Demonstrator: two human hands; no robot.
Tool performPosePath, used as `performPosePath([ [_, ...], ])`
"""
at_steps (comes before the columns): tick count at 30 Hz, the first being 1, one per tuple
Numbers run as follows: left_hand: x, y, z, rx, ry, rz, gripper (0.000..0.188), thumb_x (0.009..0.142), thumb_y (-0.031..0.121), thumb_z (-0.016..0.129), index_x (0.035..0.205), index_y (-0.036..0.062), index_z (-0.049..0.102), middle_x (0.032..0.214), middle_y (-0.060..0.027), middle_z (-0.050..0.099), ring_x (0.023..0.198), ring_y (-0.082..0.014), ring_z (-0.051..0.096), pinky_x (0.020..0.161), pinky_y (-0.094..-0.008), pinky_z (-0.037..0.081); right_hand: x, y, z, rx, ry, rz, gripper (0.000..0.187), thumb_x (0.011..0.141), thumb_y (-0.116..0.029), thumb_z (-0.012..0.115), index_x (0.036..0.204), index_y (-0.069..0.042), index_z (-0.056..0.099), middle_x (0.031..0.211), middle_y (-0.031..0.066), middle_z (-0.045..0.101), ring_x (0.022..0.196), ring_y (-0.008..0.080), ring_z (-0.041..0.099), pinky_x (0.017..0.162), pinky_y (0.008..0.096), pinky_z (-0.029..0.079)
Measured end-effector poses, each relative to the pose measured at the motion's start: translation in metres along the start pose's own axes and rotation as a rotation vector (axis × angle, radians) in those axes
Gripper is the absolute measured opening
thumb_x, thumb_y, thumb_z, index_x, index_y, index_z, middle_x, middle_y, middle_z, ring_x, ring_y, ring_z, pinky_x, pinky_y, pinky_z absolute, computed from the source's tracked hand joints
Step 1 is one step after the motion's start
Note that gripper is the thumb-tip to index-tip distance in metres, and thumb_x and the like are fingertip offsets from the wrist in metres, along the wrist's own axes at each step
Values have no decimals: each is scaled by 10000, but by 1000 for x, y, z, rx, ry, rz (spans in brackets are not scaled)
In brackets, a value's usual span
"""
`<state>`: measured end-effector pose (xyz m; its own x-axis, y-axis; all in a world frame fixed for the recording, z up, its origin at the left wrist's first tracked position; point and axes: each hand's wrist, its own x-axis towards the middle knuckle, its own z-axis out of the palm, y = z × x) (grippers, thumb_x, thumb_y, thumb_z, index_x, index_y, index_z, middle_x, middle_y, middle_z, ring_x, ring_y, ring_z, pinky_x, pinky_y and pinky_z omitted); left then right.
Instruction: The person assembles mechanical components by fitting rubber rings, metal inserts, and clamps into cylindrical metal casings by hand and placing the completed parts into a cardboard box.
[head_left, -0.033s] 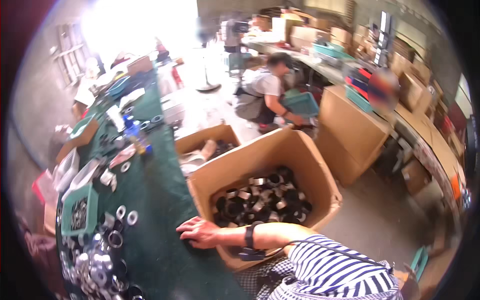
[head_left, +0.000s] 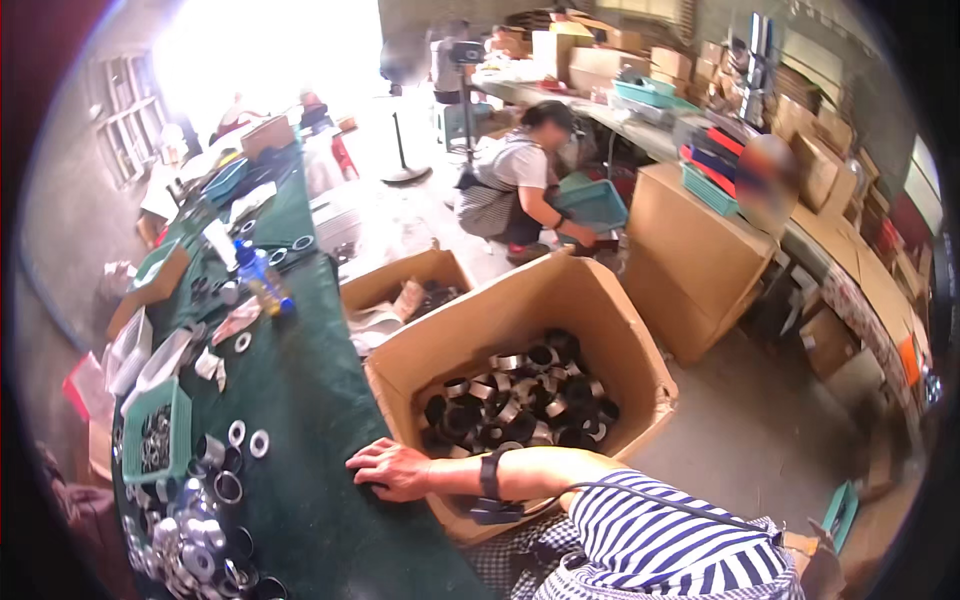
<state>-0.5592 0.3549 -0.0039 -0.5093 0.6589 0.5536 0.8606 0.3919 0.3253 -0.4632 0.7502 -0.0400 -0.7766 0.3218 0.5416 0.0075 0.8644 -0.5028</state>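
Note:
My right hand rests palm down on the green-covered table, close to its right edge. The fingers are spread and slightly bent, and nothing shows in them; a dark patch lies under the fingertips. Below my forearm, with its black wrist strap, stands a large open cardboard box. It holds many short metal rings or sleeves, dark and silver. Left of my hand, a pile of shiny metal rings and round parts lies on the table, with two flat washers beside it. My left hand is out of view.
A green basket of small metal parts stands at the table's left edge. Farther along is a blue-and-yellow bottle. Another person crouches beyond the box, near a teal crate. A tall closed carton stands to the right.
The whole view has shifted slightly, so things sit a little farther left. My right hand stays resting on the table.

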Motion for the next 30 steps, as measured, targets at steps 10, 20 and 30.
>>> performPosePath([
  [10, 37, 28, -25, 81, -128, -113, 164, 819, -30, 653, 973, 5, 697, 920, -156, 672, 870, -340, 636, 814, -411, 506, -24, 11, -10, -4, 29, 55, 296, 770, -185, 632, 1045, -77, 638, 1308, 127, 572, 1260, 290, 492, 1060, 455, 375],
  [20, 30, 14, -50, 300, -20, -289, 157, 837, 87, 711, 948, -24, 704, 923, -172, 695, 841, -337, 652, 799, -397, 522, -8, 6, -2, 30, 50, 22, 302, 761, -164, 629, 1051, -89, 666, 1305, 122, 584, 1247, 287, 518, 1063, 455, 374],
  [30, 3, 17, -49, -168, 194, -455, 132, 760, 8, 704, 891, 23, 716, 823, -83, 680, 732, -194, 667, 678, -294, 517, -35, -5, -2, -211, 72, 52, 391, 691, -66, 669, 1080, -94, 645, 1330, 169, 560, 1259, 362, 502, 1087, 526, 352],
])
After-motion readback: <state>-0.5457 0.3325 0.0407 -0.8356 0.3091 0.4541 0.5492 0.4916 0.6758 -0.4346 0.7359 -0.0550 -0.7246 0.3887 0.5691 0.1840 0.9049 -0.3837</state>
